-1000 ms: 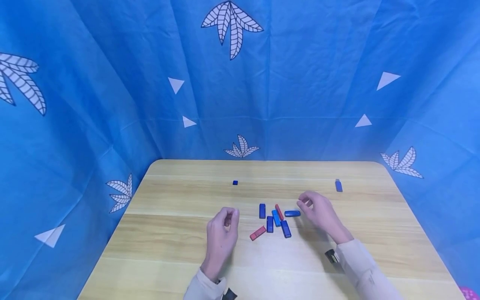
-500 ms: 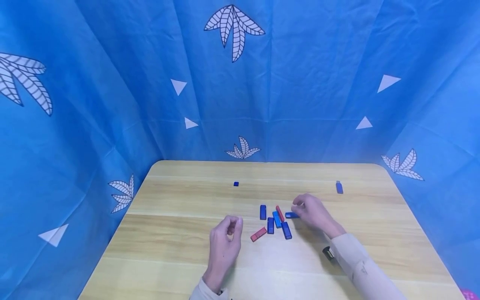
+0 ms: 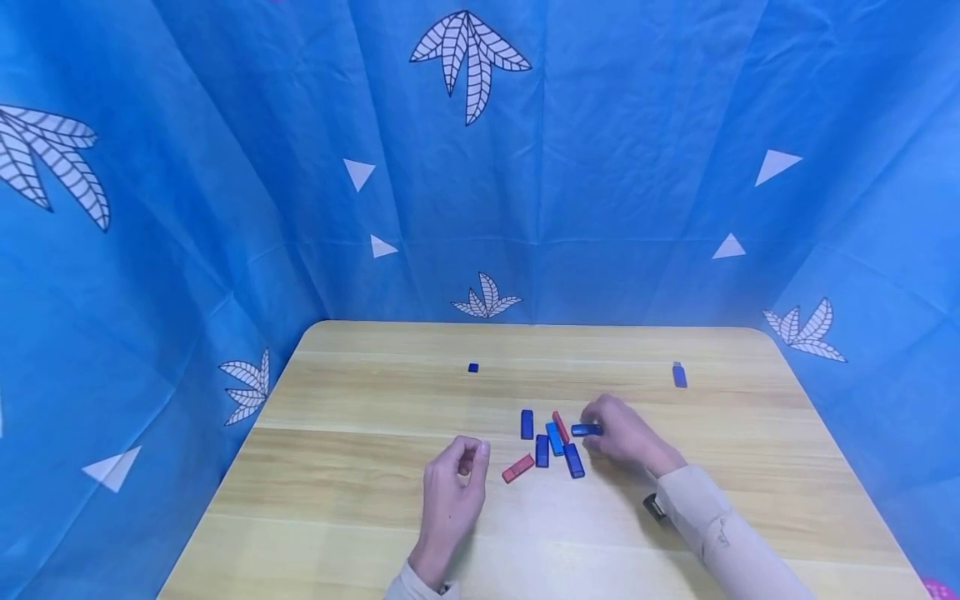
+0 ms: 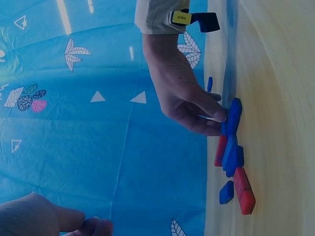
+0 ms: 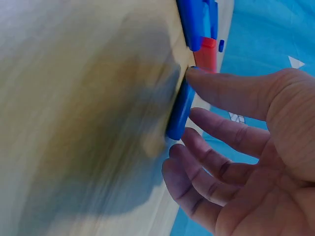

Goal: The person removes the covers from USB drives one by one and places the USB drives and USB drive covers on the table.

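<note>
Over a blue stick-shaped piece [image 3: 583,430], much like a capped USB stick, my right hand [image 3: 626,432] reaches down. The right wrist view puts my thumb tip at one end of this blue stick [image 5: 181,110] and the index finger alongside it, with a gap between the tips and the other fingers spread. My left hand [image 3: 453,492] hovers left of the cluster, fingers loosely curled and nothing visible in them. Nearest it lies a red stick [image 3: 518,468]. Beside that are dark blue sticks [image 3: 542,451], a light blue one [image 3: 554,438] and another red one [image 3: 561,427].
At the back right of the wooden table [image 3: 337,500] lies a blue USB stick [image 3: 679,376] with its metal plug showing. A small dark blue square piece [image 3: 473,367] lies at the back centre. A blue patterned curtain [image 3: 630,167] hangs around the table.
My right hand has come left and down onto the blue stick, its fingers now around it. The left hand has shifted slightly right and nearer my body. The sticks stay in place.
</note>
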Demonstrator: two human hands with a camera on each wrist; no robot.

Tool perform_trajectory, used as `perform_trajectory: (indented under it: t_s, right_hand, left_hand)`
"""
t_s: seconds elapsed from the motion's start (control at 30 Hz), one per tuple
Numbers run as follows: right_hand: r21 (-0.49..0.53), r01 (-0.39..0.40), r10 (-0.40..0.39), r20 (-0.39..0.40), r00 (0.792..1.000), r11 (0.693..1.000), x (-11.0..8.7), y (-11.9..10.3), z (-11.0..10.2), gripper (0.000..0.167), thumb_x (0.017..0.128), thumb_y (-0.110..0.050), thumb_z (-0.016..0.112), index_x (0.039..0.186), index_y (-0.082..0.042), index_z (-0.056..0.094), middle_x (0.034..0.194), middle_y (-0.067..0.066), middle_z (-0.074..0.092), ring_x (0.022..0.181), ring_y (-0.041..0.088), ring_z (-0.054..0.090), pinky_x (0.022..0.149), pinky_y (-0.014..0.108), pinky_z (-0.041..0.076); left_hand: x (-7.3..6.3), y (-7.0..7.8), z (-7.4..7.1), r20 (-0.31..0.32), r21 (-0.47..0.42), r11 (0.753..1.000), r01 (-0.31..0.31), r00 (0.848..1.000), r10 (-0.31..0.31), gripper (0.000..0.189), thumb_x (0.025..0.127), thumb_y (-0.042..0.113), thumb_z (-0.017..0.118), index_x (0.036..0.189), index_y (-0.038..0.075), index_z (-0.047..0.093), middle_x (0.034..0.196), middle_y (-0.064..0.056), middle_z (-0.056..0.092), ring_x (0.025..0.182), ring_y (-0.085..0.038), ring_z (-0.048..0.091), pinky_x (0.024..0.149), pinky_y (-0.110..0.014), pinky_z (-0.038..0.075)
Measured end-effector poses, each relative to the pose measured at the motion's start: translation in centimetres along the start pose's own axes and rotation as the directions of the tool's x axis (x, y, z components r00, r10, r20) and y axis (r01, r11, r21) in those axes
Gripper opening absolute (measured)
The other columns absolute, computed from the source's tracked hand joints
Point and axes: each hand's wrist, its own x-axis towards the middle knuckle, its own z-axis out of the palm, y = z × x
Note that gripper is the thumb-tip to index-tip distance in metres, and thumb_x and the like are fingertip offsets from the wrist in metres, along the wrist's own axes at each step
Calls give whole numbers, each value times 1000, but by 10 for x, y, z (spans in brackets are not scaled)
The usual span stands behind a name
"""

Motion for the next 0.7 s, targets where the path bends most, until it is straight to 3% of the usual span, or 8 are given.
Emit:
perform_trajectory:
  t_s: [0.17, 0.43, 0.7]
  right_hand:
    - [-27, -12, 12, -7, 1000, 1000, 1, 3, 2, 28, 81, -3, 78, 109, -2, 73, 100, 9, 67, 94, 23, 62, 90, 47, 57]
    - [-23, 3, -4, -31, 1000, 1000, 2, 5, 4, 17, 84, 0, 74, 100, -5, 74, 97, 7, 67, 91, 21, 61, 87, 44, 57]
    - [-5, -40, 40, 5, 999, 999, 1, 9, 12, 12, 89, 0, 67, 100, -4, 65, 93, 6, 65, 83, 18, 60, 79, 37, 58]
  left_hand:
    - [-1, -1, 1, 15, -7, 1000, 19, 1000, -19, 12, 98, 16, 66, 91, 8, 72, 76, 3, 70, 69, 0, 57, 67, -19, 53]
    - [-1, -3, 1, 1, -5, 1000, 0, 1000, 0, 9, 97, 13, 67, 89, 12, 72, 76, 4, 70, 69, 0, 57, 67, -20, 54]
    - [-3, -6, 1, 24, -10, 1000, 18, 1000, -18, 7, 96, 11, 67, 91, 11, 72, 78, 1, 71, 69, 1, 56, 66, -19, 53]
